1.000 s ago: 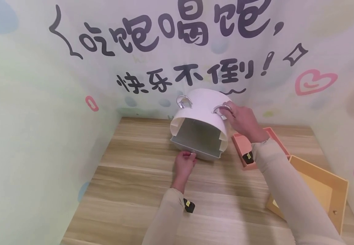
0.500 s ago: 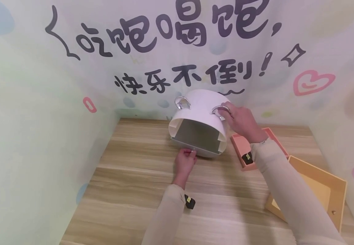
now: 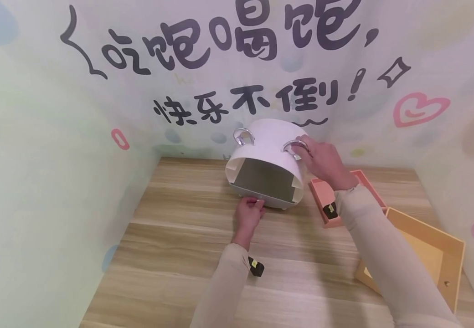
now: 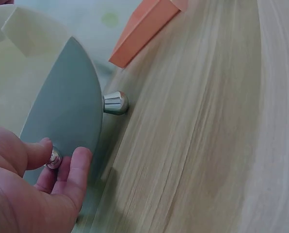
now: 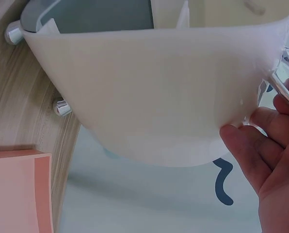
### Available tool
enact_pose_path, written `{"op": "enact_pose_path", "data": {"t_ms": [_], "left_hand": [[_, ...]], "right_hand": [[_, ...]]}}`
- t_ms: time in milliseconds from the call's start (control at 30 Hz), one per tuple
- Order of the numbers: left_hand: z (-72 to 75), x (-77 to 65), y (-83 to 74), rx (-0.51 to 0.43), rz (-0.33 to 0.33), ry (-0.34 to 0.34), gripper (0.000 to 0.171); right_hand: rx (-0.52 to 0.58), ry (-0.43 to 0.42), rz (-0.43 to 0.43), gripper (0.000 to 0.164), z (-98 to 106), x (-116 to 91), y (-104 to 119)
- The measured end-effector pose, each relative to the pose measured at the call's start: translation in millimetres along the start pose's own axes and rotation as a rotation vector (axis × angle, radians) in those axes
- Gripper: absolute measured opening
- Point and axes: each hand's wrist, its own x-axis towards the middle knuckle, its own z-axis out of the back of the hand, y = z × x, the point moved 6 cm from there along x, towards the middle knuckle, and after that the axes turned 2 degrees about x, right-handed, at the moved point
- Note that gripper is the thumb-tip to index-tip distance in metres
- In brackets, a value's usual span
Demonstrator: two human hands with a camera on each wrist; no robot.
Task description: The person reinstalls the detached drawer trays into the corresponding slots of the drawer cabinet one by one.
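A white rounded storage box with an open upper front stands near the back wall. Two silver ring handles sit on its top. My right hand grips the right ring handle, fingertips against the white shell in the right wrist view. Low in the front is a grey drawer with a curved face. The thumb and fingers of my left hand pinch its small silver knob. Silver feet hold the box off the wooden table.
Right of the box lies a pink tray with a small black object bearing a yellow label. A yellow-orange tray is nearer on the right. Beside my left wrist lies another black object. A lettered wall rises behind.
The grey drawer has slid a little further back into the white box, and my left hand has moved forward with its knob. My right hand stays on the ring handle.
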Motion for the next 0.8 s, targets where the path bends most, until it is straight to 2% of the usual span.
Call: {"op": "enact_pose_path", "data": {"t_ms": [67,233,400,467,533,633,733,800], "left_hand": [[1.6,-0.6,-0.4,-0.013,0.008,0.012,0.026],[6.2,-4.4,1.3,0.084,0.004,0.057,0.026],[15.0,-12.1,-2.5,0.171,-0.053,0.100,0.028],[21.3,-18.1,-6.7,0.201,-0.080,0.138,0.026],[28.0,-25.0,-11.6,0.239,-0.107,0.198,0.024],[37.7,-38.5,-24.5,0.285,-0.134,0.334,0.023],[47.4,-54.3,-48.0,0.299,-0.168,0.471,0.023],[54.3,-64.5,-68.6,0.287,-0.214,0.541,0.023]], "right_hand": [[0.002,0.007,-0.008,0.021,-1,0,0],[0.014,0.024,-0.029,0.019,-2,-2,-1],[0.025,0.026,-0.017,0.020,-2,0,1],[0.042,0.031,-0.020,0.020,-2,2,3],[0.071,0.045,-0.028,0.020,-2,3,4],[0.105,0.078,-0.041,0.020,-4,5,3],[0.128,0.109,-0.068,0.019,-5,6,-1],[0.157,0.140,-0.098,0.021,-5,8,-5]]}}
